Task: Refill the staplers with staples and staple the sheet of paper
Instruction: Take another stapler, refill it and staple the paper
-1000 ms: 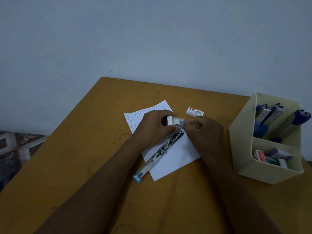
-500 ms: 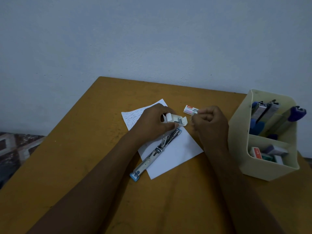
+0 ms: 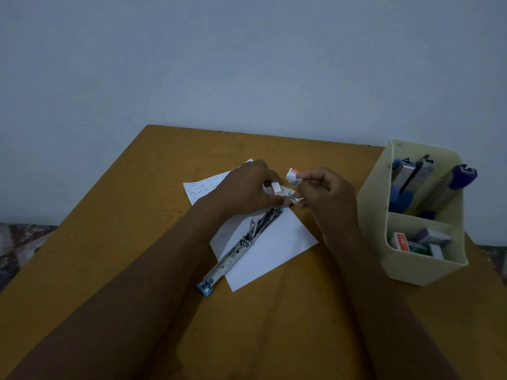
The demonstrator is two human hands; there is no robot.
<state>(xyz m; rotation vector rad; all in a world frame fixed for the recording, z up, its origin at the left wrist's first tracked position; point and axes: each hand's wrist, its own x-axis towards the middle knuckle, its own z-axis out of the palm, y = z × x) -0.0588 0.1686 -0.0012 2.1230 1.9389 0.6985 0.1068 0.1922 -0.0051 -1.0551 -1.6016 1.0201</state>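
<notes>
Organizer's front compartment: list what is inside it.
Small boxes: a red box, a purple box and a green box. The wall of the organizer hides their lower parts and anything beneath.

An ochre-brown worktop (image 3: 109, 256) stands against a plain pale blue-grey wall (image 3: 247, 64). At its right edge sits a cream plastic organizer (image 3: 419, 270) with two compartments. A patterned surface (image 3: 16, 242) shows beyond the left edge.
</notes>
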